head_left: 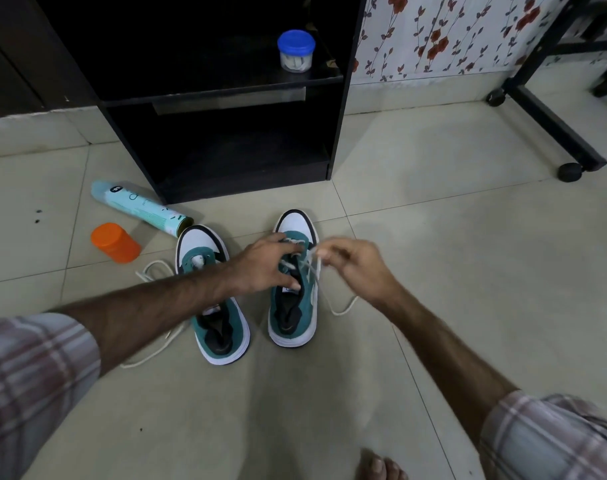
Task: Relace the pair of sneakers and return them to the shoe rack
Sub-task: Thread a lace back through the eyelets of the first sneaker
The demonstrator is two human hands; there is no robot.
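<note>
Two teal and white sneakers stand side by side on the tiled floor, toes pointing at the rack. My left hand [265,263] lies across the right sneaker [291,306], fingers spread over its tongue and eyelets. My right hand [355,263] pinches the white lace [343,308] just above that shoe's right side; the lace's loose end trails on the floor to the right. The left sneaker [214,323] sits partly under my left forearm, and its own white lace [149,355] lies loose on the tiles. The black shoe rack [340,109] stands straight ahead.
A pale blue spray can [136,207] lies on its side left of the rack, next to an orange-lidded jar [116,242]. A blue-lidded tub [296,50] sits on the rack's upper shelf. A black wheeled frame [551,123] stands at right. My bare foot [381,467] shows below.
</note>
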